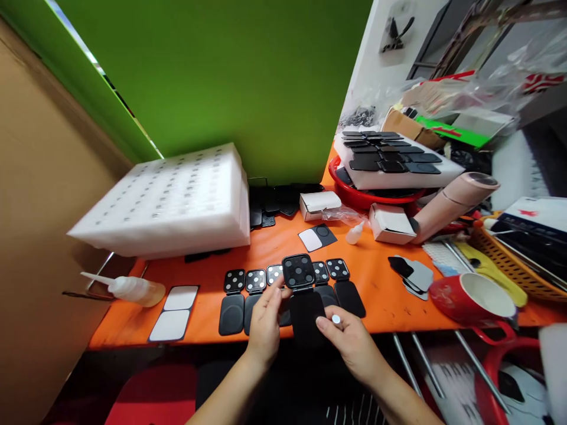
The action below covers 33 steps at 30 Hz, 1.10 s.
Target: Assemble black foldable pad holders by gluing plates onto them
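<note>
Both hands hold one black hinged two-panel piece (307, 313), raised above the front edge of the orange table. Its upper square panel (298, 270) shows several dark round spots; the lower panel is plain black. My left hand (266, 321) grips the left side near the hinge. My right hand (348, 342) pinches the lower right edge, and a small whitish round end (336, 319) shows by its fingers; what it belongs to is hidden. Behind, similar hinged pieces lie opened in a row, such as the left one (231, 314) and the right one (349, 299), with pale dots on their square panels.
A white foam block (177, 200) stands at left, beside a squeeze bottle (137, 290) and a white-faced panel card (173, 313). Rightward are a small dropper bottle (354, 234), white boxes (392, 224), a pink tumbler (456, 206), a red mug (456, 298) and a red basin (354, 192).
</note>
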Available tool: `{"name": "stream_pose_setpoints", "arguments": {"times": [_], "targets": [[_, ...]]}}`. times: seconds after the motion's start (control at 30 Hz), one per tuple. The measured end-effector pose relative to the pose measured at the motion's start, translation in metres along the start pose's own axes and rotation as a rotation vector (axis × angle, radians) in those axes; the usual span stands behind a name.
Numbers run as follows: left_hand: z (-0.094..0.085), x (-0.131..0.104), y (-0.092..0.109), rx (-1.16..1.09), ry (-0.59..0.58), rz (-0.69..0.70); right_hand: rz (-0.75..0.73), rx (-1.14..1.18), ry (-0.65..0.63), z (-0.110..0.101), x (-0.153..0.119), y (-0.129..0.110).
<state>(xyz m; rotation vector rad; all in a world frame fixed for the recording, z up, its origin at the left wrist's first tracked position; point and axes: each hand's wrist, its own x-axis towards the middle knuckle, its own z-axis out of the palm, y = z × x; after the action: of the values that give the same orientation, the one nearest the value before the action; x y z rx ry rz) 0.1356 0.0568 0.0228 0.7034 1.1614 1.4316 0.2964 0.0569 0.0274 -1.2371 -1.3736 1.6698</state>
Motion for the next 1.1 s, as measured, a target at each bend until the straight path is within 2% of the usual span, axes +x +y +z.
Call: {"name": "stream_pose_setpoints", "arguments": {"times": [0.07,0.17,0.4,0.5,0.57,0.63,0.7,0.73,0.9,1.1], "targets": [[0.001,-0.006,0.006,-0.023,-0.046,-0.05,0.021,-0.001,-0.022,0.0,-0.003,0.0],[0.002,-0.012,0.012,-0.028,-0.073,-0.047,0.028,-0.014,-0.022,0.0,-0.006,-0.002],[0.008,-0.016,0.012,-0.07,-0.075,-0.092,0.02,-0.067,0.012,0.001,-0.008,0.002],[0.011,-0.015,0.013,-0.206,-0.043,-0.136,-0.008,-0.063,0.066,-0.004,-0.007,0.002],[0.011,-0.014,0.014,-0.404,-0.084,-0.317,-0.033,-0.038,0.155,-0.009,-0.002,-0.002],[0.01,-0.017,0.014,-0.645,-0.213,-0.603,-0.044,-0.025,0.234,-0.012,0.005,-0.006],[0.01,-0.022,0.012,-0.849,-0.349,-0.84,-0.04,-0.025,0.251,-0.014,0.012,-0.011],[0.01,-0.026,0.01,-0.925,-0.39,-0.911,-0.04,-0.035,0.242,-0.014,0.016,-0.013],[0.016,-0.041,0.003,-1.09,-0.455,-1.065,-0.072,-0.091,0.172,-0.008,0.024,-0.026],[0.02,-0.045,0.004,-1.063,-0.481,-1.089,-0.055,-0.019,0.127,0.0,0.029,-0.028]]}}
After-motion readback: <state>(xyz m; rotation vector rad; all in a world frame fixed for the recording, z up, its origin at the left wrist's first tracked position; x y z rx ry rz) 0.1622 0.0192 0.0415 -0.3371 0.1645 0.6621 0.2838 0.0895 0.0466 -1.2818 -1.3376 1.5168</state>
